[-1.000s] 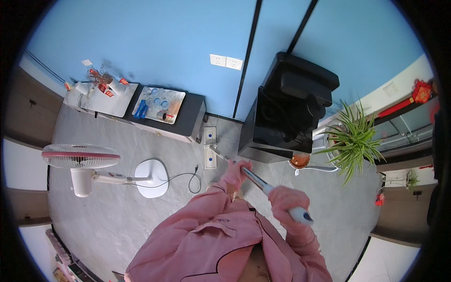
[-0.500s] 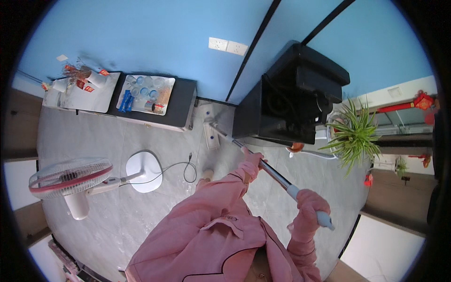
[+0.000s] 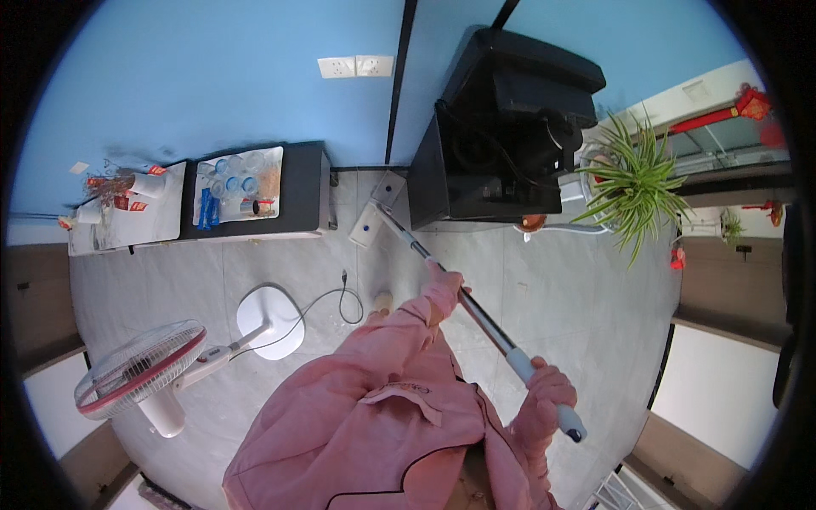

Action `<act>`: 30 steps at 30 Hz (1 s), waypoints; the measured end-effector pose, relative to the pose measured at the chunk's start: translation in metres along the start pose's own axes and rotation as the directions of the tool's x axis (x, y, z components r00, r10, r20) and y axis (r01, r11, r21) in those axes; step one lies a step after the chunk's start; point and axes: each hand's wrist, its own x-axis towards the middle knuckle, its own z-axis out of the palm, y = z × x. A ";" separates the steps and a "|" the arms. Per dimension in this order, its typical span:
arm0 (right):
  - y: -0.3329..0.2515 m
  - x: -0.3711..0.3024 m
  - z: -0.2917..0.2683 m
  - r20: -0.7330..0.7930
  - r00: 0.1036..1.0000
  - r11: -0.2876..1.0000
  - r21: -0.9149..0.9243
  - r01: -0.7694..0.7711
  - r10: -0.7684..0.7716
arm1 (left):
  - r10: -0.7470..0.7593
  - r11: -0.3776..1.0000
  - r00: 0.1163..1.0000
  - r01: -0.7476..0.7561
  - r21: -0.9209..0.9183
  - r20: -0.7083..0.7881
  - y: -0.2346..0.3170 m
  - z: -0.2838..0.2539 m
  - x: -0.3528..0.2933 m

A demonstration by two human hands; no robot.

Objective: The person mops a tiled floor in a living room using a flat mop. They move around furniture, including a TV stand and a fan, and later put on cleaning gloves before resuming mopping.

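Observation:
Both my hands are closed round the long pole of a flat mop (image 3: 485,320), which slants across from upper left to lower right. Partway down the metal pole grips my left hand (image 3: 444,287). Close to the pale blue end of the handle, my right hand (image 3: 548,398) wraps the grip. Flat on the grey tiles, the white mop head (image 3: 367,226) lies angled in the gap between the low black cabinet (image 3: 304,184) and the big black piece of furniture (image 3: 429,183).
A tray (image 3: 270,191) with glasses and blue packets sits on the cabinet. On the left a fan (image 3: 140,370) stands, its cord (image 3: 350,310) trailing over the tiles. A potted spider plant (image 3: 633,187) is at the right, beside the black furniture.
The view has shifted and turned slightly. The mop head has swivelled to a more diagonal angle in the gap. Both hands have kept their hold on the pole.

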 end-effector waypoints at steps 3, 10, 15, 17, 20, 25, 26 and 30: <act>0.009 -0.003 -0.011 -0.083 0.988 0.991 0.035 -0.126 0.128 | 0.210 0.437 0.942 -0.330 0.836 0.262 -0.048 -0.018 0.057; -0.013 -0.050 -0.041 -0.495 0.826 0.961 0.085 -0.263 0.269 | -0.107 0.782 0.979 -0.025 0.623 0.173 -0.103 -0.020 0.009; -0.054 -0.051 -0.051 -0.440 0.864 0.969 0.083 -0.233 0.245 | -0.297 0.926 0.941 0.242 0.291 0.163 -0.091 -0.022 -0.049; -0.054 -0.048 -0.050 -0.319 0.928 0.981 0.062 -0.184 0.194 | -0.271 0.952 0.950 0.240 0.191 0.157 -0.075 -0.022 -0.057; -0.049 -0.043 -0.032 -0.268 0.951 0.988 0.039 -0.151 0.156 | -0.193 0.979 0.972 0.181 0.090 0.138 -0.060 -0.027 -0.047; -0.014 -0.037 -0.019 -0.163 0.977 0.988 0.094 -0.121 0.136 | -0.067 0.997 0.992 0.063 0.041 0.109 -0.040 -0.031 -0.011; -0.005 -0.032 -0.014 -0.165 0.978 0.990 0.077 -0.116 0.127 | -0.019 0.999 0.994 0.015 0.036 0.109 -0.033 -0.028 -0.004; 0.013 -0.026 0.002 -0.361 0.911 0.973 -0.041 -0.229 0.199 | 0.161 0.964 0.980 -0.182 0.194 0.116 -0.065 -0.030 0.066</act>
